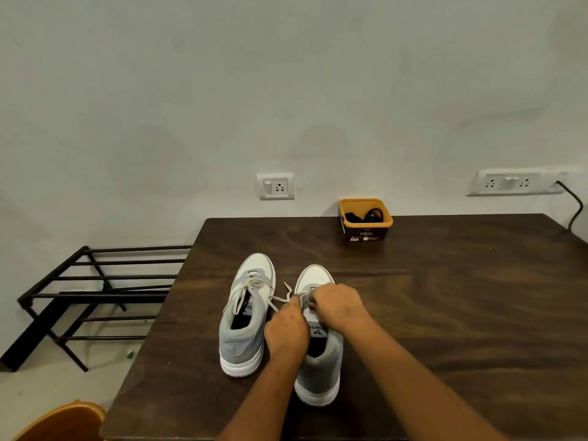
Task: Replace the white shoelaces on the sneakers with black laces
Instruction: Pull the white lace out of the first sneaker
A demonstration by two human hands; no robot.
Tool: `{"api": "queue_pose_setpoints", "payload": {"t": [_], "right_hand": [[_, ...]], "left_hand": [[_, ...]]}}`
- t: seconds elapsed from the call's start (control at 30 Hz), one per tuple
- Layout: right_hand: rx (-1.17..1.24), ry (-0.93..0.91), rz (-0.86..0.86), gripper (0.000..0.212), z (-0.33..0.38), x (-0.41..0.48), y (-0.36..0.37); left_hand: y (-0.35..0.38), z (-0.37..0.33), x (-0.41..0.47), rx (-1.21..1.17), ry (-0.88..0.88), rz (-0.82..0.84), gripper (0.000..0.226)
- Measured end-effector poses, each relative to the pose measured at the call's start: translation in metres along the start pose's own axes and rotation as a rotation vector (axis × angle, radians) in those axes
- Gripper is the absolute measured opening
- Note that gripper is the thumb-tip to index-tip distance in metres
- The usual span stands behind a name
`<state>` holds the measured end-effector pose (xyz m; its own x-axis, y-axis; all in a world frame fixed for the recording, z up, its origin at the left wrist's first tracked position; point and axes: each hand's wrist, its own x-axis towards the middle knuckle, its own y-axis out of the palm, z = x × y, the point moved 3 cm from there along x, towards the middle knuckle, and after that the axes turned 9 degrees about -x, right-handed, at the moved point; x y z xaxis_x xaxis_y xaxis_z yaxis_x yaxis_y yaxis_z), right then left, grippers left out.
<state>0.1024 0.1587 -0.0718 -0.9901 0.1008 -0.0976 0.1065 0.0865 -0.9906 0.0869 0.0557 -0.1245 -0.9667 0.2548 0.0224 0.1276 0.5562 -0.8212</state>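
Cataloguing the head view, each entry placed from the fingers.

1. Left hand (286,332): fingers curled in, thumb and forefinger pressed together on the white lace (288,294) at the left side of the lacing.
2. Right hand (338,308): fingers bunched and curled down over the lacing, just across from the left fingertips. I read it as pinching the same lace, though its tips are hidden under the knuckles.
3. Right sneaker (318,374): directly beneath both sets of fingers, upright, toe away from me. One free end of its lace trails off just left of the left fingertips.
4. Left sneaker (245,338): just left of the left fingers and apart from its partner. Its second white lace (251,286) is slack and untied but threaded.
5. Black laces (366,215): well beyond the fingers and somewhat right, coiled in a yellow tub (366,224) at the far edge of the table (445,297).
6. Wall socket (275,186): beyond the fingers. Black shoe rack (95,278): far to their left.

Step in hand, in my judgement: drawing the white lace out of the right sneaker. This is early in the task, as neither shoe is stripped and the black laces are untouched.

Next move calls for short pulls at each crossing, one hand steadying the shoe while the other draws the lace clear of the eyelet, working toward the toe.
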Motion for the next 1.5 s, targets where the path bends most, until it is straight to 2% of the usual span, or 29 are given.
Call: {"api": "queue_pose_setpoints", "payload": {"t": [0.07,0.27,0.33,0.4,0.43,0.53,0.57,0.63,0.7,0.77,0.83,0.9,0.97,1.07,1.17,1.23,1.5], "right_hand": [[0.267,0.054,-0.036,0.019,-0.006,0.000,0.005],[1.779,0.226,-0.097,0.028,-0.028,-0.018,-0.004],[2.049,0.222,-0.103,0.031,-0.028,-0.020,-0.007],[2.013,0.279,-0.098,0.030,-0.029,-0.014,-0.006],[1.845,0.303,-0.088,0.029,-0.030,-0.012,-0.006],[1.021,0.202,-0.103,0.011,-0.032,-0.008,-0.011],[0.807,0.128,-0.070,0.011,-0.030,-0.008,-0.011],[0.435,0.052,0.056,0.032,-0.023,-0.007,-0.006],[0.187,0.064,0.066,0.033,-0.016,-0.007,-0.005],[0.105,0.072,0.027,0.024,-0.010,-0.007,-0.003],[0.128,0.062,-0.005,0.019,-0.009,-0.007,-0.002],[0.292,0.051,-0.018,0.016,-0.015,-0.007,-0.001],[0.644,0.062,-0.016,0.015,-0.023,-0.008,-0.001],[1.253,0.106,0.075,0.026,-0.023,-0.014,0.001],[1.561,0.192,0.048,0.034,-0.015,-0.017,0.013],[1.636,0.245,0.010,0.033,-0.011,-0.014,0.022],[1.588,0.359,-0.081,0.033,-0.004,-0.001,0.026]], "left_hand": [[0.000,0.001,0.000,-0.011,-0.006,-0.007,0.030],[0.002,0.001,-0.001,-0.028,0.007,-0.025,0.029],[0.002,0.001,-0.001,-0.039,0.010,-0.018,0.032],[0.002,0.002,-0.001,-0.027,0.011,-0.013,0.034],[0.001,0.002,-0.001,-0.025,0.010,-0.013,0.034],[0.001,0.002,-0.002,-0.038,0.012,-0.014,0.032],[0.002,0.002,-0.002,-0.035,0.013,-0.016,0.031],[0.001,0.002,-0.002,-0.035,0.009,-0.020,0.032],[0.002,0.002,-0.001,-0.047,0.004,-0.024,0.034],[0.001,0.001,-0.001,-0.049,0.006,-0.026,0.034],[0.000,0.002,-0.002,-0.048,0.005,-0.029,0.032],[0.001,0.002,-0.002,-0.038,0.010,-0.032,0.030],[0.001,0.002,-0.002,-0.035,0.007,-0.033,0.029],[0.001,0.000,-0.002,-0.027,0.014,-0.028,0.028],[0.001,0.000,-0.001,-0.016,0.025,-0.029,0.030],[0.001,-0.001,-0.001,-0.009,0.032,-0.027,0.032],[0.000,-0.004,-0.005,0.013,0.044,-0.019,0.040]]}}
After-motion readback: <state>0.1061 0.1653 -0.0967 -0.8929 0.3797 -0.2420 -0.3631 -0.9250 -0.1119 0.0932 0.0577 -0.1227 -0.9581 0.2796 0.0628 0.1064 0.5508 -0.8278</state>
